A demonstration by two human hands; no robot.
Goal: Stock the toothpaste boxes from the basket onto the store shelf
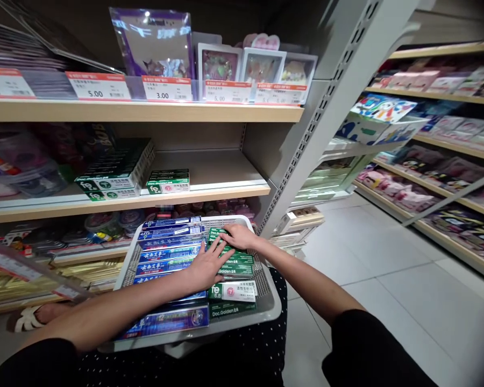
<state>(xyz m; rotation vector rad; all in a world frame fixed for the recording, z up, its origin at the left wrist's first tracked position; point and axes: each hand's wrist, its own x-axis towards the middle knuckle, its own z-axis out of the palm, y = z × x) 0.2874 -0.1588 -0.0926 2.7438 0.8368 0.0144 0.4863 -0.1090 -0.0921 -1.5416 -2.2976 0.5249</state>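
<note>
The left hand [207, 267], palm down with fingers spread, lies across the near fingers of the right hand and a row of green toothpaste boxes [241, 259]. The right hand [239, 236] rests on the far part of the same row, its fingers reaching left; whether they pinch a box cannot be told. The green boxes lie in the right half of a white basket [272, 310], their long sides facing the person. Toward the near end, one box with a white face [234, 291] shows a pink circle, and another green box lies just in front of it. Blue boxes [159, 253] fill the basket's left half, partly hidden by the left forearm. Beneath the basket is dark polka-dotted cloth [279, 328].

Beyond it, a middle shelf [221, 167] bears a large stack of green boxes [115, 169] and, to its right, a smaller stack [168, 181]. The upper shelf [226, 113] carries price labels [166, 89] before a purple-edged packet [153, 43] and white-framed boxes [262, 67]. At right, a grey slotted post [306, 134] stands before a tiled floor [355, 258] and further stocked shelves [452, 98].
</note>
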